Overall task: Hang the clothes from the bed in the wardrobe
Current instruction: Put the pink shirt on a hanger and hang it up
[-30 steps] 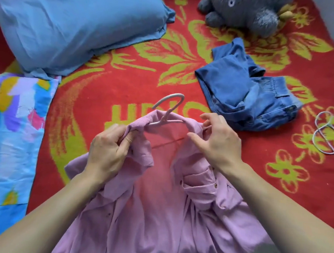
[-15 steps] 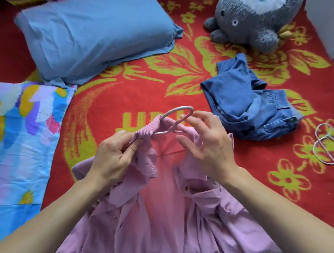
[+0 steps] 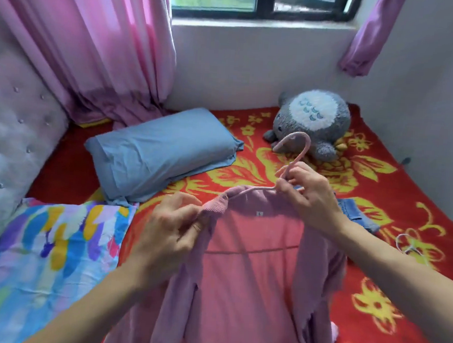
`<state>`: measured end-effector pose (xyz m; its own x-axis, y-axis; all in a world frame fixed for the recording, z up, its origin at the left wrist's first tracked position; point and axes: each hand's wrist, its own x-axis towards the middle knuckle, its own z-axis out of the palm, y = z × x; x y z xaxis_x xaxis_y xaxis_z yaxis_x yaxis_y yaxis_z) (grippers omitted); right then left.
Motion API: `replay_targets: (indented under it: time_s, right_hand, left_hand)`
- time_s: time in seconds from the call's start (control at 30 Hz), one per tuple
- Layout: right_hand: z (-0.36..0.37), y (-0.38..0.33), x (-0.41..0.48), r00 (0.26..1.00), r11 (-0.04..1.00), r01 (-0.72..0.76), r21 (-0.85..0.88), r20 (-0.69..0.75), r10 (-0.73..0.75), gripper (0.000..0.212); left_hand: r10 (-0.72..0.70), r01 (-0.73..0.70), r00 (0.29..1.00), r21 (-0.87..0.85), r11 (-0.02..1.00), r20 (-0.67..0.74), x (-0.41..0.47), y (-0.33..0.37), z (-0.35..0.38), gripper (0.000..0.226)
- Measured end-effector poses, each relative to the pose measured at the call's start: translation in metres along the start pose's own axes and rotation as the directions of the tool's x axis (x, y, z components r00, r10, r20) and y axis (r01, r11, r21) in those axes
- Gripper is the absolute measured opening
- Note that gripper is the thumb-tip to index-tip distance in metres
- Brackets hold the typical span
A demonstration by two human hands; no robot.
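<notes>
A lilac shirt (image 3: 241, 293) hangs open on a pale pink hanger (image 3: 296, 154), lifted above the red flowered bed cover (image 3: 379, 187). My right hand (image 3: 309, 198) grips the hanger at the base of its hook, which points up. My left hand (image 3: 173, 232) pinches the shirt's collar edge at the hanger's left shoulder. A blue denim garment (image 3: 356, 215) lies on the bed behind my right wrist, mostly hidden by it.
A blue pillow (image 3: 162, 150) and a multicoloured pillow (image 3: 45, 252) lie at the left by the padded headboard (image 3: 10, 135). A grey plush toy (image 3: 312, 121) sits at the far wall. A white hanger (image 3: 408, 245) lies at the right. Pink curtains (image 3: 95, 41) hang by the window.
The shirt on its hanger has been lifted off the bed. My right hand has closed on the hanger's neck. My view has tilted up to the window and wall.
</notes>
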<state>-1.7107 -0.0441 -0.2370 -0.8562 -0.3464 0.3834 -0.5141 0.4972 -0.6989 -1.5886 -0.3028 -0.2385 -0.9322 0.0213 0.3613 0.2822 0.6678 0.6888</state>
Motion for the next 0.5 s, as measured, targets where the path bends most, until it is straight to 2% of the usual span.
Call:
replay_targets:
  time_s: [0.07,0.17,0.23,0.3,0.4,0.5]
  right_hand:
    - [-0.013,-0.033,0.013,0.997,0.996,0.083,0.02,-0.013,-0.082,0.026]
    - [-0.04,-0.078,0.033,0.985,0.988,0.154,-0.025,-0.069,-0.156,0.022]
    - [-0.064,-0.107,0.049,0.973,0.982,0.178,-0.057,-0.141,-0.184,0.02]
    - [-0.09,-0.133,0.066,0.954,0.976,0.205,-0.076,-0.205,-0.217,0.019]
    - [-0.131,-0.167,0.084,0.931,0.963,0.251,-0.103,-0.247,-0.269,0.02]
    - [-0.166,-0.189,0.095,0.896,0.939,0.274,-0.206,-0.3,-0.328,0.022]
  left_hand:
    - [0.037,-0.037,0.999,0.023,0.999,0.025,0.01,0.022,-0.013,0.034]
    - [-0.021,0.031,0.996,0.122,0.992,-0.083,0.036,0.048,-0.042,0.063]
    - [-0.001,0.046,0.989,0.3,0.953,-0.147,0.051,0.07,-0.057,0.067]
    - [0.095,0.01,0.975,0.463,0.887,-0.203,0.068,0.092,-0.069,0.058]
    - [0.214,-0.01,0.909,0.495,0.869,-0.357,0.099,0.128,-0.097,0.033]
    - [0.324,-0.069,0.87,0.558,0.827,-0.372,0.125,0.167,-0.122,0.025]
